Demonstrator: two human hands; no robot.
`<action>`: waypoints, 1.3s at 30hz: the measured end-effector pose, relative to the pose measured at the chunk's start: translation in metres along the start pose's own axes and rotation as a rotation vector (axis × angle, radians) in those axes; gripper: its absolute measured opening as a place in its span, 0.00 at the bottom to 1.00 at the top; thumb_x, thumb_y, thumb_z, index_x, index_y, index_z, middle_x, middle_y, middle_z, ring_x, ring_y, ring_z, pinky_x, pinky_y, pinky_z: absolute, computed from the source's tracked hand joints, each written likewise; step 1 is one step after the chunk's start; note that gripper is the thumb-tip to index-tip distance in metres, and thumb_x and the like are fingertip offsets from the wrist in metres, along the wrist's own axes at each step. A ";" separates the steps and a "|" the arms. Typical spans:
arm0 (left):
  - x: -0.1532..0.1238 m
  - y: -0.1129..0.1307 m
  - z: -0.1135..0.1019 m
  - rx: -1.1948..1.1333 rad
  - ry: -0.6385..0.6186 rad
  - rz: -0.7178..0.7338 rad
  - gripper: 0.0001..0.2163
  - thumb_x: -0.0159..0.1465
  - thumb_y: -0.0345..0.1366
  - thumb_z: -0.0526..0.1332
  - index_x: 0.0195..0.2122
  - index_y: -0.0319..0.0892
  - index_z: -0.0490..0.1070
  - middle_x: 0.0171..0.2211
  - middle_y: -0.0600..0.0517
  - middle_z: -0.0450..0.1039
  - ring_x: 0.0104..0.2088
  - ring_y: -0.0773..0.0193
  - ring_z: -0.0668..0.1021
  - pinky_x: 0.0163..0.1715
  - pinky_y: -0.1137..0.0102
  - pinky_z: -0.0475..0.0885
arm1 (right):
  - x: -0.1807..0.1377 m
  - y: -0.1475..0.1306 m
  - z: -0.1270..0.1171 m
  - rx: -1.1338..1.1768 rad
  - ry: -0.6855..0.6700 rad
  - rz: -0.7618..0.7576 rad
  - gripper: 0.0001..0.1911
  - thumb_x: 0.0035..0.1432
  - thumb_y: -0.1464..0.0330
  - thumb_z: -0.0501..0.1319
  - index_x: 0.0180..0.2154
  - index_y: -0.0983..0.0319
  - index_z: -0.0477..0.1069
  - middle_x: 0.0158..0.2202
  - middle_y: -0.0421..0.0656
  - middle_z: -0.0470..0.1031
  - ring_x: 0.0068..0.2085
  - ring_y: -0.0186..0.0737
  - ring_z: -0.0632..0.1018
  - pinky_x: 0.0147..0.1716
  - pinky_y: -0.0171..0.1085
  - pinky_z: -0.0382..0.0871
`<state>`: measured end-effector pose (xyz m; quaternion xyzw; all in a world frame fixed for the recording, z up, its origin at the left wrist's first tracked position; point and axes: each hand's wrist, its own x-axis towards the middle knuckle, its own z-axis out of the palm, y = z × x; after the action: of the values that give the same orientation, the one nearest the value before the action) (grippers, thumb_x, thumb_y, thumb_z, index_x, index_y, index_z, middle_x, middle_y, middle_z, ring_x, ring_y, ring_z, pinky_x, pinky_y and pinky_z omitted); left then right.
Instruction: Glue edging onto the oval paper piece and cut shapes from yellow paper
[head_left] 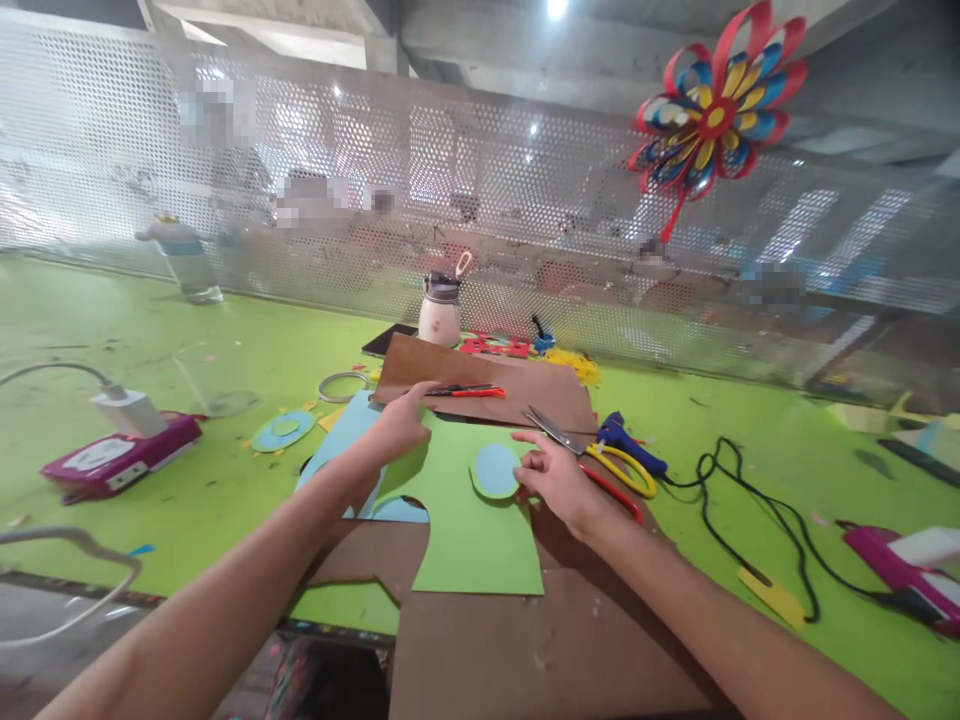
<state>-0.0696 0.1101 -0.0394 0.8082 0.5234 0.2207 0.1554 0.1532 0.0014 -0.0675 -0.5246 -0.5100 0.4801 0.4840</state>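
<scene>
My right hand (551,480) pinches the right edge of a pale blue paper oval (495,468) with a green border, its index finger stretched out. The oval is over a cut sheet of light green paper (480,550). My left hand (409,425) is closed at the left end of a slim red-and-black tool (469,391) above brown cardboard (517,388); its fingertips are partly hidden. Scissors with yellow-and-red handles (622,470) are beside my right hand. Light blue paper (337,450) lies under my left forearm.
A blue glue gun (630,443) with a black cord is at the right. Behind the cardboard stands a white bottle (439,318). Purple power strips (124,465) sit at both sides. A tape roll (343,386), a clear cup (225,385) and a paper disc (283,430) are at the left.
</scene>
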 end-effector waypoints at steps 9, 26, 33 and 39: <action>-0.031 0.032 -0.002 0.388 0.201 0.096 0.15 0.57 0.24 0.52 0.43 0.39 0.71 0.47 0.36 0.65 0.52 0.40 0.65 0.46 0.50 0.61 | 0.011 0.004 0.003 -0.027 0.004 0.036 0.23 0.43 0.72 0.61 0.45 0.61 0.65 0.18 0.27 0.64 0.18 0.33 0.72 0.23 0.35 0.69; -0.007 0.057 0.013 0.288 -0.279 0.173 0.15 0.64 0.38 0.59 0.52 0.41 0.67 0.51 0.45 0.69 0.45 0.57 0.75 0.43 0.57 0.73 | 0.011 0.009 0.012 0.016 0.104 0.007 0.22 0.42 0.72 0.61 0.44 0.60 0.67 0.17 0.28 0.63 0.18 0.35 0.72 0.23 0.37 0.69; 0.011 0.067 0.029 -0.104 -0.240 -0.019 0.15 0.64 0.38 0.58 0.52 0.41 0.67 0.51 0.45 0.69 0.45 0.57 0.75 0.43 0.57 0.73 | 0.017 0.009 0.012 0.094 0.157 0.003 0.22 0.40 0.70 0.62 0.42 0.60 0.65 0.18 0.28 0.61 0.18 0.35 0.71 0.23 0.39 0.70; 0.005 0.054 0.032 -0.630 -0.222 -0.216 0.18 0.61 0.35 0.63 0.52 0.38 0.65 0.40 0.47 0.74 0.36 0.61 0.78 0.34 0.64 0.74 | 0.012 0.002 0.010 0.143 0.153 -0.019 0.26 0.41 0.68 0.63 0.46 0.62 0.63 0.19 0.28 0.63 0.20 0.34 0.72 0.24 0.36 0.69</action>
<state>-0.0094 0.0921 -0.0402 0.6798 0.4919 0.2645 0.4754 0.1432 0.0134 -0.0705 -0.5190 -0.4408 0.4693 0.5622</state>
